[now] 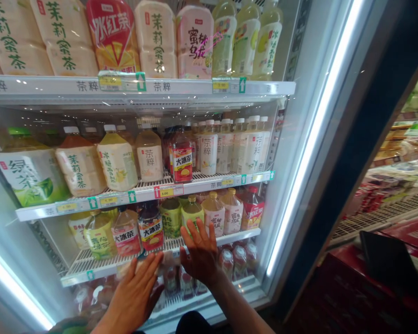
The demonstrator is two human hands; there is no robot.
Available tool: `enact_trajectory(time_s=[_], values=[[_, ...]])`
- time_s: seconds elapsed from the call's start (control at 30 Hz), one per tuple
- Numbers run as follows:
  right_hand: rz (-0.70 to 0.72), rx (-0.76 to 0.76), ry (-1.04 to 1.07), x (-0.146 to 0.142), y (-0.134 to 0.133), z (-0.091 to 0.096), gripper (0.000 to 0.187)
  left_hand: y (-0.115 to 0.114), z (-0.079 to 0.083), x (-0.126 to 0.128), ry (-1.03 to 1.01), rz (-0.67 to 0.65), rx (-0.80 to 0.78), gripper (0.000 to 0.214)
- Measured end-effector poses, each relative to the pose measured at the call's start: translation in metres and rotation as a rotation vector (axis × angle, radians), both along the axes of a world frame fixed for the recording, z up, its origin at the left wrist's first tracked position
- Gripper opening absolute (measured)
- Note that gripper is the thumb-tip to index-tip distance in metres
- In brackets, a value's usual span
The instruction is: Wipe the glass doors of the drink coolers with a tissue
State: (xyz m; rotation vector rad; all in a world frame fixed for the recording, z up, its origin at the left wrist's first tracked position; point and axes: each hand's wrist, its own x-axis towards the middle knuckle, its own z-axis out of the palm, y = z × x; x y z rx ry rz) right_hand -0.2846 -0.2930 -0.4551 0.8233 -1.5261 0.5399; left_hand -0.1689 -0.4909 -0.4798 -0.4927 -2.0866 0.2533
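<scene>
I face an open drinks cooler with white wire shelves. My left hand [135, 290] is stretched forward with flat, open fingers by the front edge of the third shelf [101, 266], holding nothing. My right hand [199, 250] is open too, fingers spread, in front of a yellow-green tea bottle [191, 211] and a peach tea bottle [214, 213] on that shelf. Dark iced-tea bottles [150, 227] with red labels stand just left of my right hand. Small bottles [238, 260] on the bottom shelf lie partly behind both hands.
The shelf above [142, 192] carries large tea bottles and a red-labelled iced tea [182, 160]. The top shelf [139, 86] holds big jugs. A lit door frame [310, 139] stands at the right. Beyond it are red cartons [355, 283] and another rack [386, 213].
</scene>
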Motion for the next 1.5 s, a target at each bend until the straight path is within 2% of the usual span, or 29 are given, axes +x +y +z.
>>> enact_trajectory(time_s=[0.03, 0.07, 0.1, 0.13, 0.2, 0.27, 0.3, 0.33, 0.4, 0.5, 0.57, 0.6, 0.63, 0.77, 0.8, 0.83, 0.87, 0.93, 1.0, 1.03, 1.07, 1.1, 1.13, 1.27, 1.3, 1.33, 1.37, 1.4, 1.5], values=[[-0.002, 0.005, -0.002, 0.000, 0.000, 0.000, 0.039, -0.005, -0.015, 0.003, -0.030, -0.011, -0.019, 0.031], [-0.005, 0.013, -0.007, 0.000, 0.001, -0.001, 0.039, -0.009, -0.022, 0.006, -0.043, -0.024, -0.040, 0.030], [-0.011, 0.022, -0.016, 0.000, 0.001, -0.002, 0.040, -0.012, -0.018, 0.007, -0.043, -0.030, -0.045, 0.030], [-0.017, 0.029, -0.026, 0.000, 0.001, -0.003, 0.040, -0.014, -0.006, 0.007, -0.023, -0.028, -0.039, 0.029], [-0.031, 0.038, -0.043, 0.000, 0.002, -0.004, 0.041, -0.013, 0.036, 0.003, 0.054, 0.005, 0.011, 0.031], [-0.038, 0.035, -0.040, 0.001, 0.002, -0.005, 0.040, -0.010, 0.076, -0.003, 0.154, 0.090, 0.105, 0.045], [-0.039, 0.031, -0.035, 0.001, 0.001, -0.005, 0.039, -0.008, 0.088, -0.005, 0.175, 0.121, 0.140, 0.054], [-0.040, 0.029, -0.030, 0.001, 0.001, -0.004, 0.038, -0.008, 0.092, -0.006, 0.194, 0.138, 0.161, 0.061], [-0.045, 0.030, -0.029, 0.001, 0.001, -0.003, 0.037, -0.009, 0.073, -0.005, 0.191, 0.127, 0.158, 0.064], [-0.044, 0.032, -0.033, 0.001, 0.000, -0.003, 0.037, -0.015, 0.017, 0.003, 0.092, 0.068, 0.095, 0.049], [-0.042, 0.028, -0.030, 0.001, 0.001, -0.004, 0.036, -0.022, 0.001, 0.009, 0.051, 0.043, 0.077, 0.044], [-0.046, 0.029, -0.028, 0.000, 0.001, -0.004, 0.036, -0.026, 0.005, 0.012, 0.058, 0.048, 0.086, 0.045], [-0.052, 0.029, -0.024, 0.000, 0.001, -0.005, 0.036, -0.030, 0.018, 0.013, 0.089, 0.064, 0.105, 0.049], [-0.059, 0.026, -0.007, -0.003, 0.000, -0.009, 0.040, -0.044, 0.099, 0.012, 0.210, 0.187, 0.191, 0.078], [-0.056, 0.023, -0.006, -0.004, 0.000, -0.009, 0.042, -0.046, 0.108, 0.012, 0.215, 0.201, 0.198, 0.082], [-0.052, 0.021, -0.004, -0.005, 0.000, -0.010, 0.044, -0.049, 0.109, 0.012, 0.216, 0.205, 0.199, 0.085], [-0.051, 0.023, -0.006, -0.005, -0.001, -0.011, 0.045, -0.050, 0.100, 0.013, 0.216, 0.196, 0.191, 0.086], [-0.050, 0.026, -0.011, -0.006, -0.001, -0.012, 0.046, -0.054, 0.061, 0.018, 0.209, 0.149, 0.155, 0.083], [-0.049, 0.029, -0.017, -0.006, -0.001, -0.013, 0.046, -0.057, 0.014, 0.025, 0.164, 0.083, 0.108, 0.064], [-0.048, 0.030, -0.020, -0.006, 0.000, -0.013, 0.046, -0.058, -0.002, 0.028, 0.140, 0.045, 0.084, 0.052], [-0.047, 0.030, -0.021, -0.006, 0.000, -0.013, 0.047, -0.060, -0.010, 0.030, 0.116, 0.030, 0.077, 0.045], [-0.047, 0.029, -0.021, -0.006, 0.000, -0.013, 0.049, -0.061, -0.007, 0.032, 0.100, 0.029, 0.079, 0.043], [-0.047, 0.028, -0.018, -0.006, 0.000, -0.012, 0.051, -0.062, 0.005, 0.032, 0.101, 0.044, 0.093, 0.045], [-0.044, 0.025, 0.002, -0.006, 0.000, -0.011, 0.056, -0.066, 0.093, 0.026, 0.228, 0.219, 0.174, 0.081], [-0.042, 0.028, 0.000, -0.005, 0.000, -0.011, 0.056, -0.066, 0.106, 0.024, 0.241, 0.242, 0.173, 0.085], [-0.043, 0.032, -0.003, -0.005, 0.000, -0.011, 0.056, -0.065, 0.110, 0.023, 0.244, 0.254, 0.179, 0.087], [-0.046, 0.035, -0.008, -0.004, 0.000, -0.011, 0.055, -0.065, 0.103, 0.024, 0.235, 0.248, 0.191, 0.088], [-0.054, 0.039, -0.017, -0.003, 0.000, -0.011, 0.053, -0.064, 0.087, 0.026, 0.219, 0.223, 0.202, 0.087], [-0.076, 0.054, -0.029, -0.002, 0.001, -0.011, 0.048, -0.067, 0.014, 0.037, 0.123, 0.102, 0.198, 0.069]])
